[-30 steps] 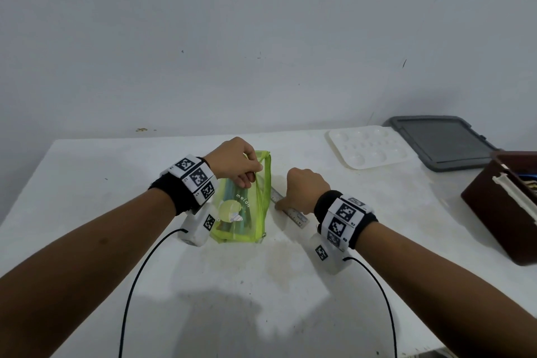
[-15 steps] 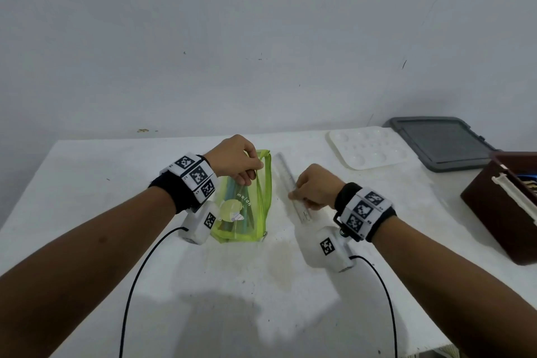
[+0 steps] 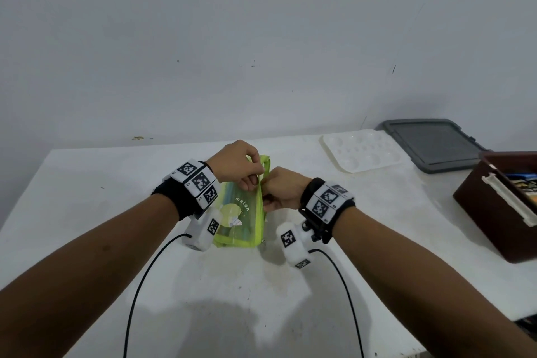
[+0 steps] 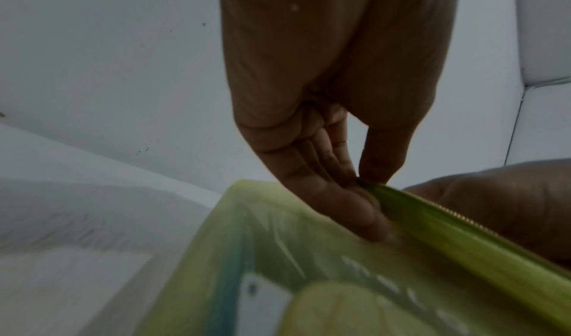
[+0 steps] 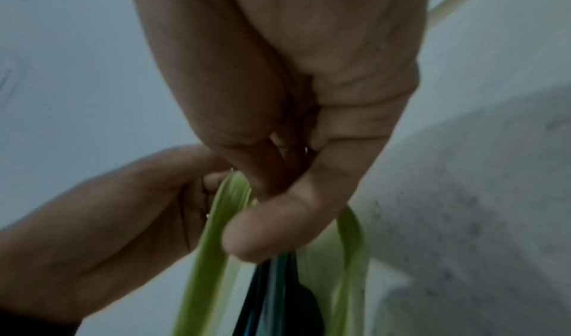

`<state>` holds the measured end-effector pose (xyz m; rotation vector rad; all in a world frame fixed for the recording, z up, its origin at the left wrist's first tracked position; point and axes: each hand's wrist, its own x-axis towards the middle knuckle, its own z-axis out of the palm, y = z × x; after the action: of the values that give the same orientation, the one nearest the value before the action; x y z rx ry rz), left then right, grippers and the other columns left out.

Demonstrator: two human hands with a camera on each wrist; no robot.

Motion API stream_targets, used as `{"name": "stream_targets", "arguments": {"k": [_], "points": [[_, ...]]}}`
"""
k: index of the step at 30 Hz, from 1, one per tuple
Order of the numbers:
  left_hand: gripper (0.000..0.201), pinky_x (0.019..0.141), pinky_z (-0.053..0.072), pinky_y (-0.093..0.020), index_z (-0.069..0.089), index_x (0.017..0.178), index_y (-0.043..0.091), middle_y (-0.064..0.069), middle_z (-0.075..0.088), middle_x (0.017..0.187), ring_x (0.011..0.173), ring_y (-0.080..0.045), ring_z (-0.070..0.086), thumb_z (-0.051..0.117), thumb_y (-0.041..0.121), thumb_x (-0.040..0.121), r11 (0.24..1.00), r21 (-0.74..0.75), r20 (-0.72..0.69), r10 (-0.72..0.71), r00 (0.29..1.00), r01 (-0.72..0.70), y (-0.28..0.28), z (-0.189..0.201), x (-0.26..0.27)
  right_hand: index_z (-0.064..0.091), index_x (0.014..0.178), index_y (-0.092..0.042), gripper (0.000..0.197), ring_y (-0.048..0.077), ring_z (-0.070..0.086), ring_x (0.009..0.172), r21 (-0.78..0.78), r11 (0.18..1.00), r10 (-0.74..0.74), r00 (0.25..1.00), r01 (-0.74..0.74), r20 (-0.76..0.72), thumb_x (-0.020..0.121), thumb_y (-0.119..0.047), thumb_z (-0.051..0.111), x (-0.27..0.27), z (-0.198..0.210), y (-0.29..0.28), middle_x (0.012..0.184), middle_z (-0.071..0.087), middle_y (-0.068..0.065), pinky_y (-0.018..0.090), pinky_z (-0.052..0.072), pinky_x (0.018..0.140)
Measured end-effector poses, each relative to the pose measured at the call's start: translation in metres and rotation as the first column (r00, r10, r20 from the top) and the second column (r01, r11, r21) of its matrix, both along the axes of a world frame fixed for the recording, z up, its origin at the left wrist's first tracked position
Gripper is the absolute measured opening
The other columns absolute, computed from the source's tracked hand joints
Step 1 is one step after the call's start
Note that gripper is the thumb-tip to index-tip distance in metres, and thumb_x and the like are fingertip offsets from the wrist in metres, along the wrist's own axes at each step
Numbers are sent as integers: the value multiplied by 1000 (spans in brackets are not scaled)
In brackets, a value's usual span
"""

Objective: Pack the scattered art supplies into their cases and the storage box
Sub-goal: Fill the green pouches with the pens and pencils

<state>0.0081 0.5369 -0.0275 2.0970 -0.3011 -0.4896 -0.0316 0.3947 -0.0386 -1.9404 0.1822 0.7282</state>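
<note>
A translucent green pouch (image 3: 241,213) marked "melon" lies mid-table. My left hand (image 3: 247,173) pinches the pouch's near-left zipper lip (image 4: 432,224) between thumb and fingers. My right hand (image 3: 271,192) is curled at the pouch mouth, its thumb (image 5: 278,221) between the two green lips (image 5: 210,243). The clear ruler it carried is hidden behind the hand and does not show plainly. Dark blue and teal items (image 5: 278,292) sit inside the pouch.
A white paint palette (image 3: 360,151) lies at the back right, beside a grey lid (image 3: 430,142). A brown storage box (image 3: 494,212) with items inside stands at the right edge. Black cables trail from both wrists toward me.
My right hand lifted the ruler off the table and swung left to the pouch mouth. The left hand kept its pinch on the pouch edge.
</note>
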Motion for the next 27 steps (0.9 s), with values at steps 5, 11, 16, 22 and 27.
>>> {"name": "stream_targets", "arguments": {"k": [5, 11, 16, 22, 27], "points": [[13, 49, 53, -26, 62, 80, -1, -17, 68, 66, 56, -26, 68, 65, 10, 88, 1000, -3, -4, 20, 1000, -20, 1, 2, 2, 64, 90, 5, 20, 14, 58, 45, -164, 972, 183, 979, -167, 86, 92, 5, 44, -7, -2, 0, 66, 62, 12, 23, 52, 48], [18, 51, 52, -27, 62, 86, 3, -14, 68, 69, 58, -24, 67, 69, 19, 89, 1000, -6, -1, 28, 1000, -28, 3, -3, -2, 70, 90, 2, 20, 16, 66, 58, -269, 942, 242, 962, -201, 128, 83, -16, 75, -43, 13, -44, 79, 71, 15, 24, 53, 53], [12, 54, 54, -28, 65, 85, 9, -6, 70, 66, 56, -17, 65, 68, 20, 87, 988, 132, 116, -93, 989, 77, 15, 1, -28, 72, 80, -3, 36, 18, 64, 57, -408, 836, 421, 906, -367, 50, 73, -37, 83, -71, -9, -30, 69, 72, 12, 22, 53, 53], [8, 68, 53, -25, 70, 84, 23, 11, 70, 76, 73, -1, 64, 70, 20, 77, 893, 393, 175, -308, 935, 220, 38, -1, -76, 75, 80, -15, 7, 15, 52, 45, -295, 900, 399, 881, -322, 254, 82, -22, 74, -74, -17, -19, 65, 69, 16, 16, 41, 44], [19, 80, 50, -28, 70, 91, 24, 12, 66, 91, 88, -6, 59, 74, 24, 73, 855, 452, 197, -375, 906, 256, 44, -15, -93, 69, 82, -10, 34, 19, 60, 51, -365, 849, 485, 839, -383, 248, 71, -38, 84, -75, -21, -12, 68, 70, 9, 25, 47, 50]]}}
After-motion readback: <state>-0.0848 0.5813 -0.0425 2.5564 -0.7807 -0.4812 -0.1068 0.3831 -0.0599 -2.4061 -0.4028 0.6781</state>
